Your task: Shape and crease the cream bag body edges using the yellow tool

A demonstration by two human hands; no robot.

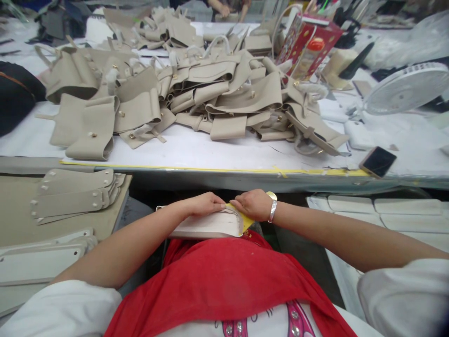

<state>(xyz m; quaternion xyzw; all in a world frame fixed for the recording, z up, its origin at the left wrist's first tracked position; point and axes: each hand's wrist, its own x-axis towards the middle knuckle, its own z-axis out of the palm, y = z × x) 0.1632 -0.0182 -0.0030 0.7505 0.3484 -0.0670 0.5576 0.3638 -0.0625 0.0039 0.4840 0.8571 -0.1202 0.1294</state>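
Note:
A pale cream panel with a curved edge (210,224) rests at my lap, above the red apron (224,276). My left hand (206,204) lies over its upper edge, the fingers pressed together on it. Close by on the right, my right hand (253,205) has its fingers curled at the panel's top right corner. A yellow piece (247,223) shows under my right hand, beside the curved edge. The two hands nearly touch at the fingertips. What lies between the fingers of each hand is too small to make out.
Beige leather bag pieces (242,93) are heaped across the white table (196,157). A phone (379,162) lies near its front edge, a white fan (405,89) behind. Flat panels lie on a board (117,206) at left and a rack (336,257) at right. Another person's hands (224,9) show far back.

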